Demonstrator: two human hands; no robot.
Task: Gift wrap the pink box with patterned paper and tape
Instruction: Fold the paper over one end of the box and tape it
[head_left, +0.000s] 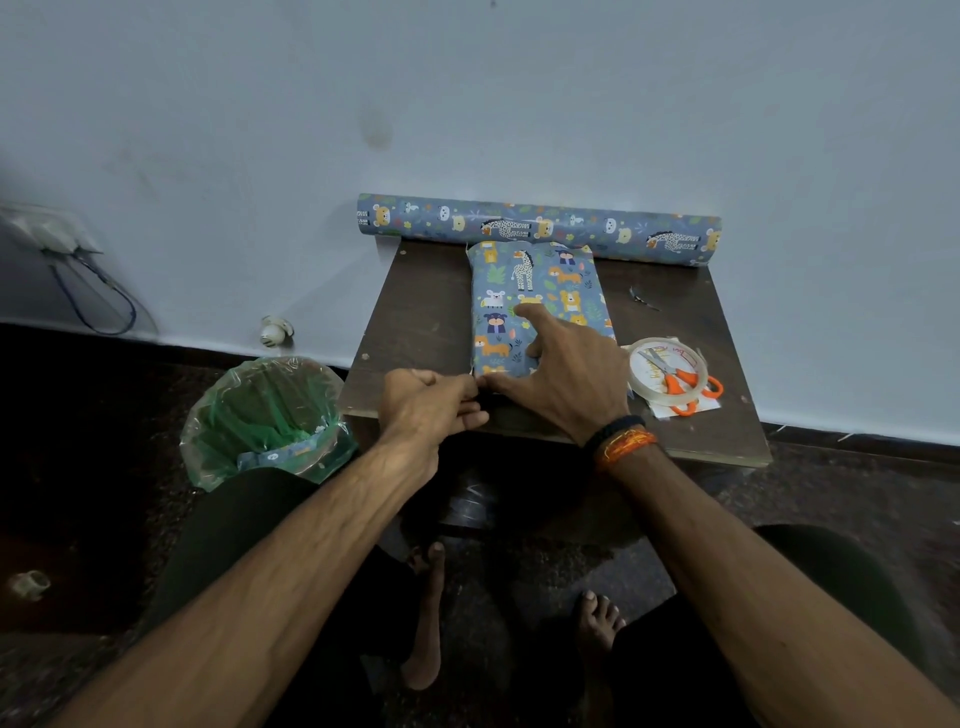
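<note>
Wrapping a box (537, 306) in animal-print paper on a small dark table (415, 322).

The box, fully covered by the paper, lies lengthwise at the table's centre. The right hand (566, 374) rests on the box's near end, fingers spread, index finger extended along the top. The left hand (428, 405) pinches, fingers curled together, at the box's near left corner. Beyond the box lies the paper roll (540, 226); right of the box sit a tape roll (667, 374) and orange-handled scissors (680, 382); left of the table stands a lined bin (265, 415).
</note>
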